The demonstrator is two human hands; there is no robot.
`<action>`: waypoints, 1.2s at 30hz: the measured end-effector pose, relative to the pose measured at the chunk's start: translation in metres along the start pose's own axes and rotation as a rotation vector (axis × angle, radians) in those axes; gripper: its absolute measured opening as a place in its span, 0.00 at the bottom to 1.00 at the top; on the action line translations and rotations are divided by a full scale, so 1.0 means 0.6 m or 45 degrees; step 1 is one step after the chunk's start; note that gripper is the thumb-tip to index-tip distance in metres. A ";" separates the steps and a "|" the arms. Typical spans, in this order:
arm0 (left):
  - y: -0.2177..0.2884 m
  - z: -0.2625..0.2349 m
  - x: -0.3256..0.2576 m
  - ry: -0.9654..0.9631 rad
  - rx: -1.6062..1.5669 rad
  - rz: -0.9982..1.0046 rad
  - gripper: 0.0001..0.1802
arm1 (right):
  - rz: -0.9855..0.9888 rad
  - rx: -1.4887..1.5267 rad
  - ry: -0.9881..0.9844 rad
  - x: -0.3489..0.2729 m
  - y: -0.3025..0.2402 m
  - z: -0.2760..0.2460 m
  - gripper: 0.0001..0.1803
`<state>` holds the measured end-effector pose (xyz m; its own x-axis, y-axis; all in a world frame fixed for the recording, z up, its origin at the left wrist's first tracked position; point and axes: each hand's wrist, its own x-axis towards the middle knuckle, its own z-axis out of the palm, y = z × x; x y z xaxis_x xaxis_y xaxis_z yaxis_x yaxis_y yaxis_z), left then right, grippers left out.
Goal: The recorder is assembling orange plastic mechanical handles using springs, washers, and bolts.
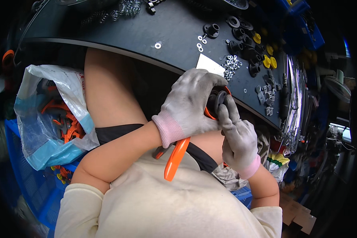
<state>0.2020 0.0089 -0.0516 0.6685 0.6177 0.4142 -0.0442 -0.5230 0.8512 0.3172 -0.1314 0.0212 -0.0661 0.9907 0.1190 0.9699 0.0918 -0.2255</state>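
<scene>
Wearing a grey glove with a pink cuff, my left hand [192, 101] is closed around an orange tool with a round open end. Its orange handle [177, 159] sticks out below my wrist, towards my lap. In the open end sits a black round part [217, 101] with a flanged rim. My right hand [238, 139], gloved the same way, has its fingertips on the edge of this black part. The palm side of my left hand and most of the tool's body are hidden.
On the dark table [146, 33] lie metal nuts [231, 65], black flanged parts [236, 47], yellow caps [269, 62], springs [127, 8] and a white card [210, 66]. Metal rods [293, 103] stand at right. A plastic bag [31, 146] of orange parts is at left, over a blue crate [27, 178].
</scene>
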 end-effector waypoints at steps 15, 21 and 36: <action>-0.002 -0.006 0.002 -0.001 -0.030 0.008 0.36 | -0.037 0.143 0.055 0.034 0.034 -0.013 0.28; 0.009 -0.006 0.007 -0.071 -0.077 -0.032 0.33 | 0.034 -0.009 0.143 0.039 -0.006 -0.015 0.29; 0.012 -0.012 -0.003 -0.182 -0.128 -0.220 0.39 | 1.640 -0.584 0.162 -0.202 0.448 -0.062 0.34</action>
<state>0.1950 0.0081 -0.0443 0.7707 0.5995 0.2160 0.0110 -0.3514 0.9361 0.5947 -0.2303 -0.0179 0.9292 0.3311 0.1640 0.3199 -0.9431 0.0910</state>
